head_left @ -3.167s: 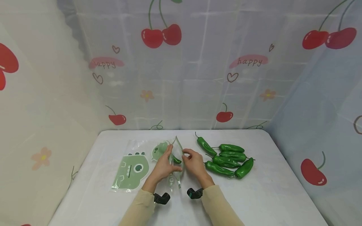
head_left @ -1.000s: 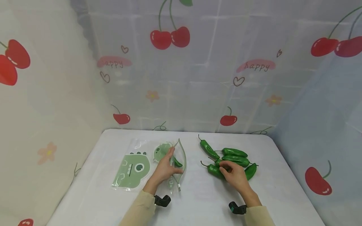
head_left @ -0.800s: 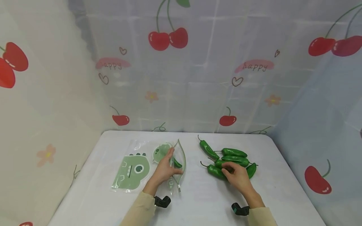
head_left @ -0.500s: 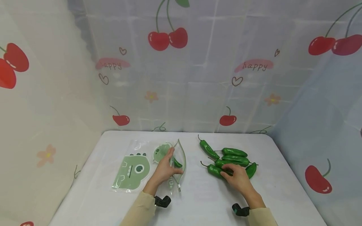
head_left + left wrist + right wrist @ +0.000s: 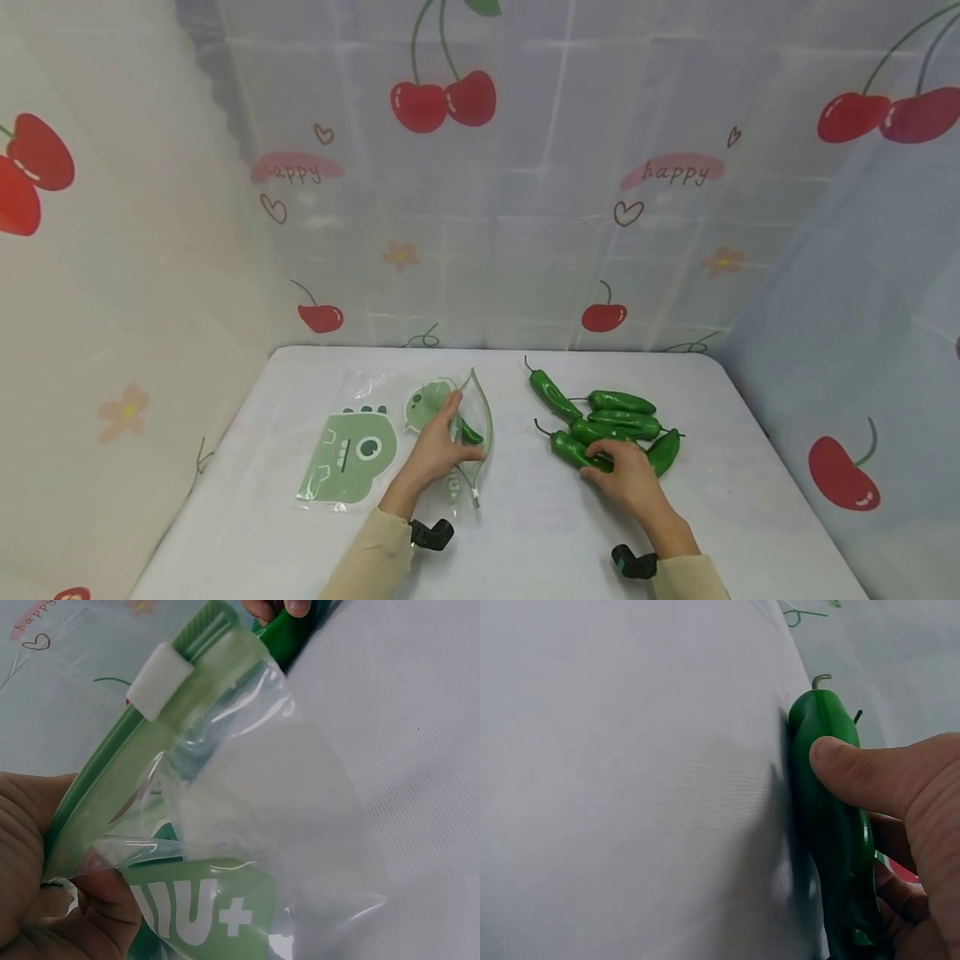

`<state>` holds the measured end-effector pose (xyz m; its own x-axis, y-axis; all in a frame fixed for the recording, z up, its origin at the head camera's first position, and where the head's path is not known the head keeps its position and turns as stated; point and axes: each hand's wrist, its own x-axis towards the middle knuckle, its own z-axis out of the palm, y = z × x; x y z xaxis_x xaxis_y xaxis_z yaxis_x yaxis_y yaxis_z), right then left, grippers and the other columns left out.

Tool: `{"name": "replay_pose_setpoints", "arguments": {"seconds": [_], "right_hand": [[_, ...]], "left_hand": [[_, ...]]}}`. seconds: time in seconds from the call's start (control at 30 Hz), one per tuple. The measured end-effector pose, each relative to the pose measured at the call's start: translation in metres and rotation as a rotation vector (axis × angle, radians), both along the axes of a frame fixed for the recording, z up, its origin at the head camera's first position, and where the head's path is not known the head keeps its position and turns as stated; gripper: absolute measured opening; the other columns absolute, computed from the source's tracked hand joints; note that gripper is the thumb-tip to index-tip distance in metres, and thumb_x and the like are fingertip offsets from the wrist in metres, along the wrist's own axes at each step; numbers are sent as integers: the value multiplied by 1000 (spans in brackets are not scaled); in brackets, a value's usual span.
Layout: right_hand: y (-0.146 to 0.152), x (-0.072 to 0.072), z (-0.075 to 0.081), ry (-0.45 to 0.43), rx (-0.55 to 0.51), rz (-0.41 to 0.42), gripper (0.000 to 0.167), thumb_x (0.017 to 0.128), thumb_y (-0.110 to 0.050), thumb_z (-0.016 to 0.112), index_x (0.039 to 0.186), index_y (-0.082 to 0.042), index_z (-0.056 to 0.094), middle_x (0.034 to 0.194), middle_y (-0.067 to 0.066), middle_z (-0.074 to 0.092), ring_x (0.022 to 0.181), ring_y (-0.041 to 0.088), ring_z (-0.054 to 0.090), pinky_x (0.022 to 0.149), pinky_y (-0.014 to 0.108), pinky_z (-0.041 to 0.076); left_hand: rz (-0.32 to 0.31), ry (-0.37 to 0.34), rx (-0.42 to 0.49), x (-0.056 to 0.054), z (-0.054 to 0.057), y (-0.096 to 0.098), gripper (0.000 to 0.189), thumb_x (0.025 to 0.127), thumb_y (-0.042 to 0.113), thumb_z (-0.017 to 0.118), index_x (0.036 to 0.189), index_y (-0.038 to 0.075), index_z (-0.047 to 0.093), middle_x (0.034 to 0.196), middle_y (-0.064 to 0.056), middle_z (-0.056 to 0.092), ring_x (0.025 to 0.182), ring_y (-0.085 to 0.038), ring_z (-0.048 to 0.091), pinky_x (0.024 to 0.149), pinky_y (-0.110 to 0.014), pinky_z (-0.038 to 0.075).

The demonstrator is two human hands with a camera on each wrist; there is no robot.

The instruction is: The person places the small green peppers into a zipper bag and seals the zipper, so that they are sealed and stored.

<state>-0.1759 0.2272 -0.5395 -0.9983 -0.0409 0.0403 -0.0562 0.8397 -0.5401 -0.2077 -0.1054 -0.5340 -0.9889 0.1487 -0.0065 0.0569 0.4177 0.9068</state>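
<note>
A clear slider zip bag [image 5: 423, 406] with a green cartoon print stands with its mouth spread. My left hand [image 5: 433, 450] holds it at the mouth; in the left wrist view the green zip strip runs into the grip, and a white slider [image 5: 159, 681] sits farther along it. Inside the bag shows a green chili pepper [image 5: 471, 432]. My right hand [image 5: 630, 482] grips the nearest pepper [image 5: 568, 450] of a group on the right. In the right wrist view the thumb lies across that pepper [image 5: 829, 817], with fingers on its far side, partly hidden.
Several more green peppers [image 5: 621, 403] lie close behind and beside the right hand. Left of the zip bag, a flat clear bag with a green one-eyed monster print [image 5: 352, 458] lies on the white table [image 5: 525, 542]. Cherry-patterned curtains [image 5: 525, 250] enclose the back and sides.
Earlier both hands were at the bag mouth. The right hand has since moved right to the peppers and taken hold of the nearest one, which has shifted slightly. The left hand stays at the bag.
</note>
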Motion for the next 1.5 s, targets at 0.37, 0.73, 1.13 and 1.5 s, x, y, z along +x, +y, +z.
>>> {"name": "replay_pose_setpoints", "arguments": {"seconds": [0.37, 0.73, 1.13, 1.5], "right_hand": [[0, 0, -2, 31, -18, 35, 42, 83, -18, 87, 121, -8, 71, 125, 12, 71, 121, 37, 63, 103, 57, 50], [-4, 2, -3, 41, 2, 46, 44, 82, -11, 86, 123, -11, 70, 126, 14, 72, 118, 37, 65, 100, 58, 53], [-16, -2, 4, 55, -77, 43, 44, 85, -12, 84, 126, -13, 70, 129, 12, 70, 123, 35, 63, 104, 57, 51], [-32, -7, 9, 49, -167, 35, 40, 87, -15, 83, 125, -17, 71, 130, 8, 70, 125, 31, 63, 106, 56, 50]], "left_hand": [[0, -3, 7, 1, 1, 1, 117, 71, 14, 95, 164, 9, 25, 173, -12, 17, 160, -32, 15, 128, -52, 21], [2, -10, -1, 2, 1, 1, 115, 71, 14, 94, 164, 9, 26, 173, -12, 17, 160, -34, 15, 128, -53, 21], [2, -11, -3, 2, 2, 1, 116, 72, 17, 94, 164, 10, 25, 173, -13, 17, 160, -34, 15, 127, -54, 22], [-4, 9, -28, 2, 0, 2, 117, 71, 17, 95, 164, 9, 25, 173, -14, 17, 159, -35, 17, 127, -54, 23]]}}
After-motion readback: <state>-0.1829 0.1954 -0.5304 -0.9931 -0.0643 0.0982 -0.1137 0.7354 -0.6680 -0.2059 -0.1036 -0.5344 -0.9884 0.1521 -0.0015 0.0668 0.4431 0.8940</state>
